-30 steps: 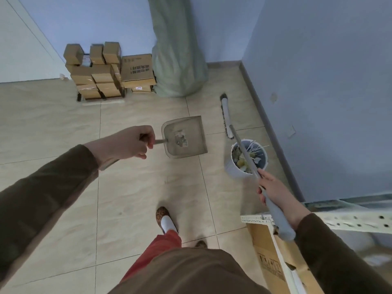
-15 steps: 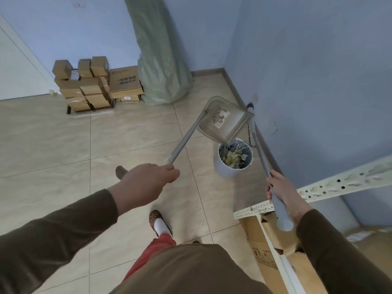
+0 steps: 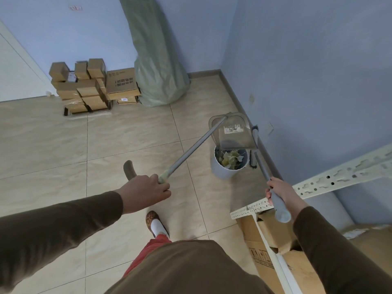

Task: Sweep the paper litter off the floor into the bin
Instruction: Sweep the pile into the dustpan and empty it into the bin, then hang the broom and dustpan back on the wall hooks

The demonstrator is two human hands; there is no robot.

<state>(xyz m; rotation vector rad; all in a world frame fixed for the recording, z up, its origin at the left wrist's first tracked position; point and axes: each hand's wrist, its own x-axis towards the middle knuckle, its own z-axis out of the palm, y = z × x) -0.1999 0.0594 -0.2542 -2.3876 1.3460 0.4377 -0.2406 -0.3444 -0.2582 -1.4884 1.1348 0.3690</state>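
Dustpan [image 3: 232,132]: translucent grey plastic scoop on a long metal shaft, labelled. Half a second ago it was tilted above the bin; now it is upended, mouth down directly over the rim, so the emptying looks nearly done.
Left hand [image 3: 146,193]: fingers wrapped round the shaft's lower end.
Bin [image 3: 222,169]: white round tub, ahead of both hands, holding crumpled yellowish paper litter [image 3: 230,159].
Right hand [image 3: 280,193]: clamped on the grey broom handle [image 3: 275,200], bristle head against the wall beyond the bin.

Translucent plastic dustpan [image 3: 232,132], white plastic bin [image 3: 222,169], glossy tiled floor [image 3: 131,132], cardboard boxes [image 3: 84,90].
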